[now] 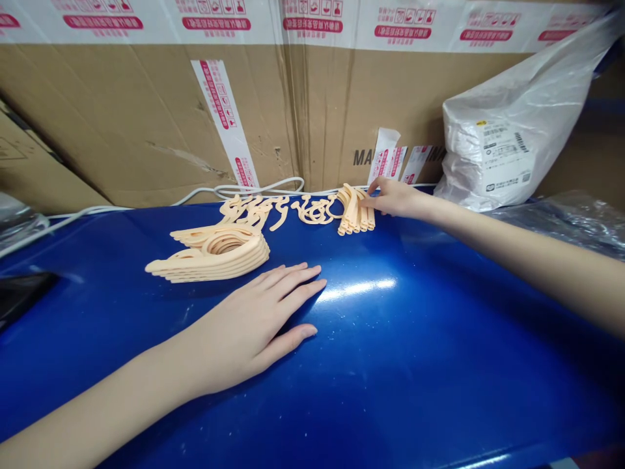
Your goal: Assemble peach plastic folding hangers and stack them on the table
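Note:
My left hand (pixel 261 319) lies flat on the blue tabletop with its fingers stretched out, holding nothing. Just beyond its fingers is a neat stack of beige curved plastic pieces (pixel 219 260), shaped like hanger halves. At the back, my right hand (pixel 393 197) reaches in from the right, its thumb and fingers closing on the right end of a row of beige tube-like pieces (pixel 352 212). The exact grip is partly hidden. Between the stack and the tubes lie small beige hooks (pixel 278 212) and curved ring-like pieces (pixel 315 210).
Large cardboard boxes (pixel 161 124) with printed tape stand along the back of the blue table (pixel 390 365). A white wrapped package (pixel 502 130) sits at the back right, beside clear plastic film (pixel 571 221). A white cable (pixel 200 191) runs behind; a dark object (pixel 24 293) lies left.

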The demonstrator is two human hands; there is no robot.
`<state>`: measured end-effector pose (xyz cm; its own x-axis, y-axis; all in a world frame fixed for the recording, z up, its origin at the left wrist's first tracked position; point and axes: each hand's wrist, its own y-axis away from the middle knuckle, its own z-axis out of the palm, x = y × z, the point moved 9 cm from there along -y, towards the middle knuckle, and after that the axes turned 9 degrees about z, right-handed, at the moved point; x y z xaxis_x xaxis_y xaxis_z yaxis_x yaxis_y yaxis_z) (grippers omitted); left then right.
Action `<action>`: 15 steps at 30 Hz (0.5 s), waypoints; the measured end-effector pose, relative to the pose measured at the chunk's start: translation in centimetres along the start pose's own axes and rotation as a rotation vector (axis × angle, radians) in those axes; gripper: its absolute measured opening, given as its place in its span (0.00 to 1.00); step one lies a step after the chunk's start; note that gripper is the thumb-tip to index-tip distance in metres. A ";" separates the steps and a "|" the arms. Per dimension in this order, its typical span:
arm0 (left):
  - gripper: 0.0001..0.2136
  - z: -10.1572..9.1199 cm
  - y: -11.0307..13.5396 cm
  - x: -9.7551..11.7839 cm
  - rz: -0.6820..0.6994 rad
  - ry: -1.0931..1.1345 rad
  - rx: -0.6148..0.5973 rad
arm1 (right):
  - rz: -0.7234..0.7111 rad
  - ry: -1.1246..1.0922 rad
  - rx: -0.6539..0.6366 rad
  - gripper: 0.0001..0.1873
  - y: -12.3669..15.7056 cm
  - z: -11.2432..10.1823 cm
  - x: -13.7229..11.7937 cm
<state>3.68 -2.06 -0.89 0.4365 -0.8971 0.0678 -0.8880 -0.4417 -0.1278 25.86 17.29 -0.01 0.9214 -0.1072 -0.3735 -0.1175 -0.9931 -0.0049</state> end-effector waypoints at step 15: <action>0.24 0.3 0.2 -0.4 -0.020 0.042 -0.003 | 0.022 -0.064 -0.072 0.19 -0.1 -0.7 -0.9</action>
<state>3.33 -1.81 -1.22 0.4476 -0.8873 0.1115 -0.8798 -0.4592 -0.1229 25.30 17.42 0.93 0.8930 -0.1275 -0.4317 -0.1078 -0.9917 0.0699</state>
